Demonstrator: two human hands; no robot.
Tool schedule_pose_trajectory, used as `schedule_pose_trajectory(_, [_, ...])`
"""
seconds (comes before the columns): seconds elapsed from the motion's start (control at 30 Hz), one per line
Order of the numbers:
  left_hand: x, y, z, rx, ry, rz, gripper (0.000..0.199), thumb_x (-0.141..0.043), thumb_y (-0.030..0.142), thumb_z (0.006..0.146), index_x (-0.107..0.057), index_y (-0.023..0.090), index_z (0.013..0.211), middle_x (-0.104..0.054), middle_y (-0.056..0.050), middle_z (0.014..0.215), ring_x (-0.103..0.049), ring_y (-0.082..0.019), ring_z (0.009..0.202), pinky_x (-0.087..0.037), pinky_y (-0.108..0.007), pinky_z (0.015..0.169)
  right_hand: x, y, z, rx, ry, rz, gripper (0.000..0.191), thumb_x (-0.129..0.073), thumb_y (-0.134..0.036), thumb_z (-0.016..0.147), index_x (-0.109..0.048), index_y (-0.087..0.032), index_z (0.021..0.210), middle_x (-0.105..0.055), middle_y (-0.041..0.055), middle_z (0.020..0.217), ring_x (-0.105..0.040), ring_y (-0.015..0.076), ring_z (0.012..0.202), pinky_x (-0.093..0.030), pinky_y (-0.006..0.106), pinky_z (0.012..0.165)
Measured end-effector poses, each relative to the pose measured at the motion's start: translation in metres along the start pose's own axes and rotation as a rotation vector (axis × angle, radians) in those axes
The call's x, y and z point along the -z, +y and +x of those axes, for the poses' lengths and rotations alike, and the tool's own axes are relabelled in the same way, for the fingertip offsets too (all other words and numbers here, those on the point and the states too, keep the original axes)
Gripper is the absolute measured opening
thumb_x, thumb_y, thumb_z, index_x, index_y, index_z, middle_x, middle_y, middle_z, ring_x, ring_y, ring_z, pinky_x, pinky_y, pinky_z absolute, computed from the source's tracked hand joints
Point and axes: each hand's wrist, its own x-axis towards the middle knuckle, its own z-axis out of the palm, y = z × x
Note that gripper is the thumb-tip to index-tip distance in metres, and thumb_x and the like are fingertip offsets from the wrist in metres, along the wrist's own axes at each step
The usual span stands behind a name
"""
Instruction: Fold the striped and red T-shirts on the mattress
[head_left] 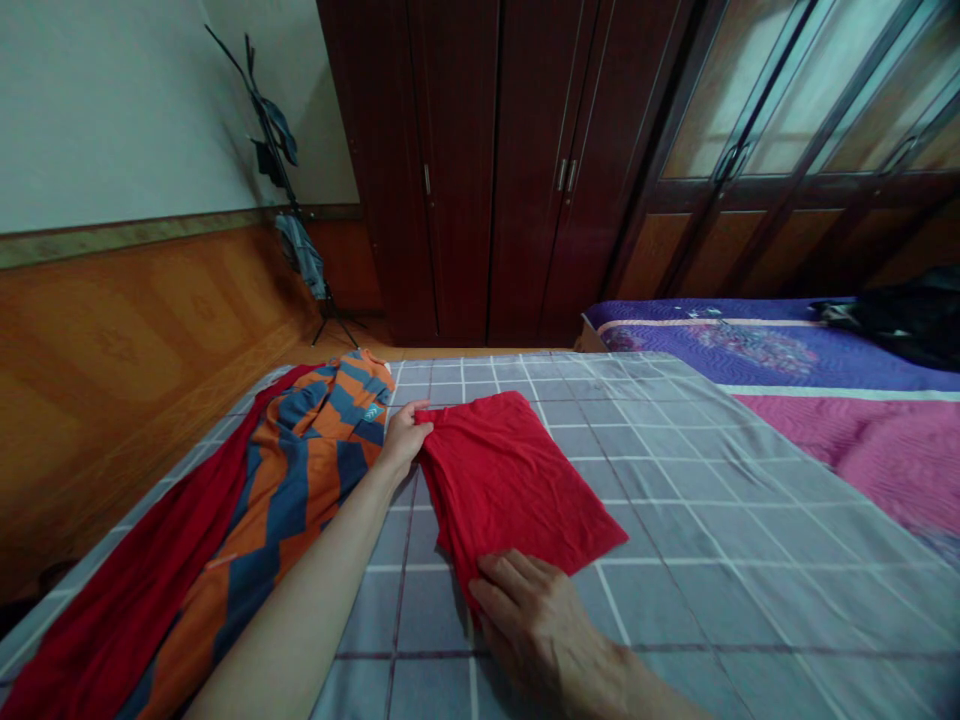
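A red cloth garment (517, 480), folded into a rough rectangle, lies on the grey checked bed sheet (675, 560). Its exact kind cannot be made out. My left hand (407, 435) pinches its far left corner between thumb and fingers. At the near left corner, my right hand (536, 620) is closed on the edge, fingers curled over the fabric. The left edge between both hands shows several layers and is slightly raised. Left of my left arm lies an orange and blue striped garment (292, 490), with a long piece of red fabric (172, 540) beside it.
A dark wooden wardrobe (457, 200) stands beyond the bed's far end. In the far left corner is a coat rack (266, 130) with things hanging on it. To the right, another bed with a purple and pink cover (787, 350) carries a black item (900, 315).
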Motion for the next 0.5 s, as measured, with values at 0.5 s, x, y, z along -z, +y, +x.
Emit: schedule_pose_trajectory(0.5, [-0.023,0.033,-0.047,-0.636,-0.347,0.812,0.035,-0.053,0.022,0.084,-0.058,0.023,0.118,-0.060,-0.006,0.123,-0.052,-0.021,0.116,-0.037,-0.034,0.103,0.043,0.003,0.020,0.023,-0.211,0.095,0.010,-0.054,-0.025,0.083,-0.061,-0.019,0.087,-0.064,0.0027,0.082,-0.059,0.0154,0.075,-0.041,0.024,0.062])
